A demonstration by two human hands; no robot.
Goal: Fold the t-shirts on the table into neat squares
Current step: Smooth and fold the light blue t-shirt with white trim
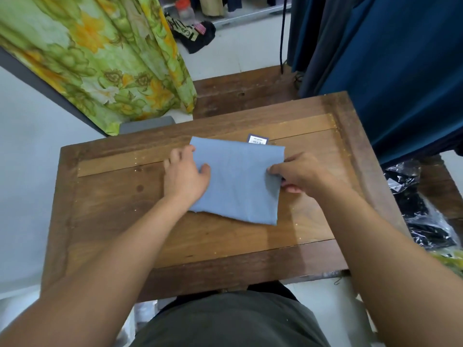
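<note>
Now the shirt (238,181) lies folded on the table (112,221), between both hands. At the shirt's left edge the left hand (185,176) grips it, thumb on top and fingers curled at the fold. At its right edge the right hand (300,174) pinches the cloth, thumb above and fingers beneath. The shirt is plain light blue, a rough rectangle, slightly skewed. A dark tag (258,139) with a white barcode label peeks from its far edge; the print is too small to read.

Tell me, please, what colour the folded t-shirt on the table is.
Plain light blue, with no pattern; the head view, the only one, shows the t-shirt clearly.
</note>
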